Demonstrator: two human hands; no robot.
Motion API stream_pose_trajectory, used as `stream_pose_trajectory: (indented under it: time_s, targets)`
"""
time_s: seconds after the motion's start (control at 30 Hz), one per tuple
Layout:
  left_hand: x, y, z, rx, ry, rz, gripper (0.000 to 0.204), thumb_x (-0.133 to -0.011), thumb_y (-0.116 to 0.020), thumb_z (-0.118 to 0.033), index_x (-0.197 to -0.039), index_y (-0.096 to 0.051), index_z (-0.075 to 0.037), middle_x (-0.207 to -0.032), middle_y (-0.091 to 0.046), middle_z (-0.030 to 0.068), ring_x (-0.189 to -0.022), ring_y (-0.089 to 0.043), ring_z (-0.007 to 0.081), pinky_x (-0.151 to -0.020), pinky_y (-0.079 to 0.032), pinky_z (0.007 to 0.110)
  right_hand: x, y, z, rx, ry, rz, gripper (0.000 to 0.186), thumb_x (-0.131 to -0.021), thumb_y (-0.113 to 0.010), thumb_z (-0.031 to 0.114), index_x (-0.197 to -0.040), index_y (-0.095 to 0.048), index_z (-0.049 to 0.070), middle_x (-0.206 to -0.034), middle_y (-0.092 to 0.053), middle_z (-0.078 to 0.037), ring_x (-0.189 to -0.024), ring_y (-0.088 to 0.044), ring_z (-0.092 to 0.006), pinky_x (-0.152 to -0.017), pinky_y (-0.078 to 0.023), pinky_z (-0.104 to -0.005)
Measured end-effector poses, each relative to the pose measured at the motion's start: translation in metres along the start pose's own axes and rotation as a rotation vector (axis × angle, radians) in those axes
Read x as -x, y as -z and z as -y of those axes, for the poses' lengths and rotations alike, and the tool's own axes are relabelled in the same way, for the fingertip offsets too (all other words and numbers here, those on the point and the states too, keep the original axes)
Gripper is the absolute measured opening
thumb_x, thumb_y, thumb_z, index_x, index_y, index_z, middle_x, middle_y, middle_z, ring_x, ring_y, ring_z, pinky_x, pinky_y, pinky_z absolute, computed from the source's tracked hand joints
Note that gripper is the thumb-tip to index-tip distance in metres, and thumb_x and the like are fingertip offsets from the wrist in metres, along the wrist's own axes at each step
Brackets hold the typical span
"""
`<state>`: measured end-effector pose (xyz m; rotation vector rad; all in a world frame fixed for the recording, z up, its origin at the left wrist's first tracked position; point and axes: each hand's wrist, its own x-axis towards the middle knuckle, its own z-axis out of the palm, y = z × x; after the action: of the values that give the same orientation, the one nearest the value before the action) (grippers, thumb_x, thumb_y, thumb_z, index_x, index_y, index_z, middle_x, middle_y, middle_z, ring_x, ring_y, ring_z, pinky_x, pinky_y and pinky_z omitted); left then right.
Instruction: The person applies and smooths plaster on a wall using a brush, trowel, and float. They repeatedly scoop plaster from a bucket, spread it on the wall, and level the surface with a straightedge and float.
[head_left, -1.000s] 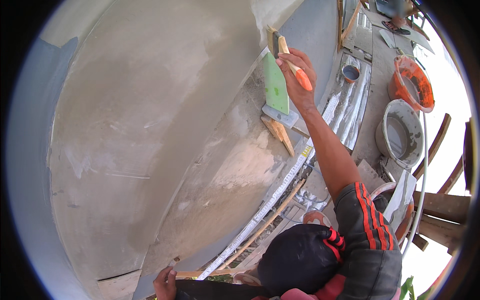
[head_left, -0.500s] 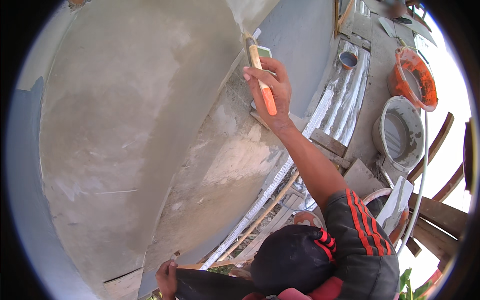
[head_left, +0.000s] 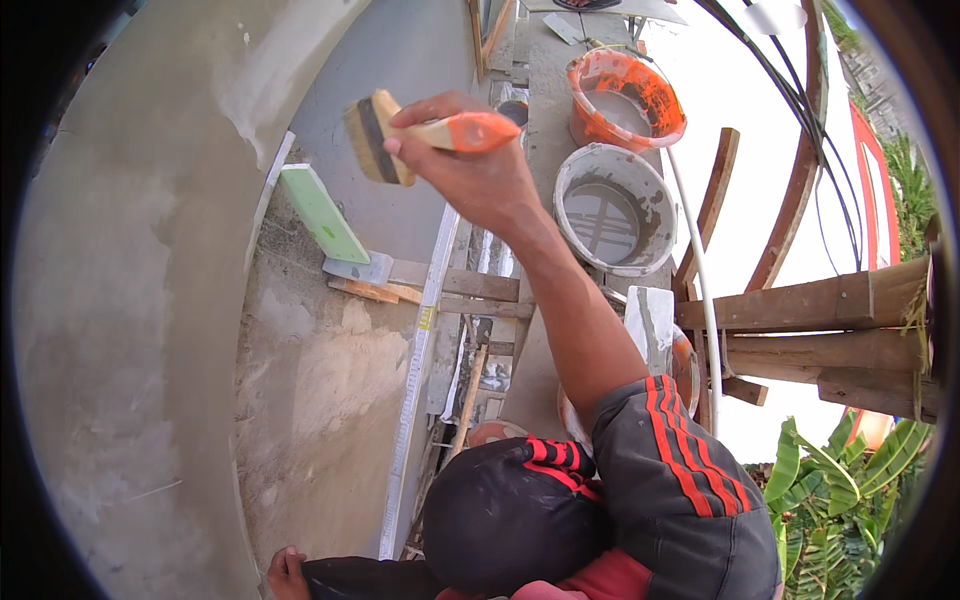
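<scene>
My right hand (head_left: pixel 475 175) grips a wide wooden paintbrush (head_left: pixel 385 135) with an orange-tipped handle, held in front of the grey-blue wall area (head_left: pixel 370 55). Below the brush, a pale green board (head_left: pixel 322 210) with a grey base (head_left: pixel 358 268) leans by rough plaster (head_left: pixel 310 390). A long pale straight bar (head_left: pixel 405 430) runs down beside the plaster. At the lower edge, my left hand (head_left: pixel 287 572) has curled fingers against the wall; what they hold cannot be made out. A black rounded cloth shape (head_left: pixel 510 510) with red trim lies between my arms.
An orange bucket (head_left: pixel 660 105) and a grey bucket (head_left: pixel 560 200) holding cloudy liquid stand on the plank walkway (head_left: pixel 540 70). A small dark pot is partly hidden behind my hand. Timber beams (head_left: pixel 800 305), cables, a white pipe (head_left: pixel 705 290) and banana leaves (head_left: pixel 820 470) are at the right.
My right hand has pulled the brush down and away from the plaster edge, its handle turning sideways. The view has swung right, so more beams and leaves show.
</scene>
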<state>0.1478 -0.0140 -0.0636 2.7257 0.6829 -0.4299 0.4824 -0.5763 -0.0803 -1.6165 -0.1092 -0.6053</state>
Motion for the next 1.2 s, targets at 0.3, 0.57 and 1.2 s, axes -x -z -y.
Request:
stream_pose_trajectory:
  time_s: [0.3,0.57,1.2]
  targets:
    - [-0.039,-0.019,0.003,0.042,-0.082,0.042,0.042,-0.112,-0.061,-0.034,-0.1,-0.074,0.005,-0.086,-0.077,0.0137,-0.081,-0.067,0.0197,-0.081,-0.052,0.037,0.007,0.293,-0.015,0.724,-0.438,-0.165,0.037,-0.097,-0.085,0.033,-0.119,-0.076,0.004,-0.088,-0.076,-0.006,-0.073,-0.07,-0.0115,-0.069,-0.06,-0.0266]
    - [-0.055,-0.025,-0.002,0.001,-0.06,0.122,0.049,-0.113,-0.059,-0.04,-0.114,-0.078,0.005,-0.092,-0.079,0.012,-0.088,-0.068,0.0205,-0.09,-0.051,0.036,0.077,0.308,-0.123,0.641,-0.685,0.013,0.033,-0.095,-0.087,0.033,-0.11,-0.079,0.005,-0.086,-0.075,-0.005,-0.07,-0.07,-0.0137,-0.067,-0.057,-0.0323]
    - [-0.035,-0.016,-0.037,-0.04,0.01,0.086,0.039,-0.109,-0.066,-0.036,-0.101,-0.079,0.0,-0.088,-0.079,0.0092,-0.083,-0.07,0.0165,-0.082,-0.054,0.034,0.089,0.289,-0.261,1.168,-0.424,0.737,0.036,-0.093,-0.064,-0.003,-0.129,-0.067,-0.002,-0.126,-0.074,-0.028,-0.122,-0.069,-0.0479,-0.104,-0.054,-0.0551]
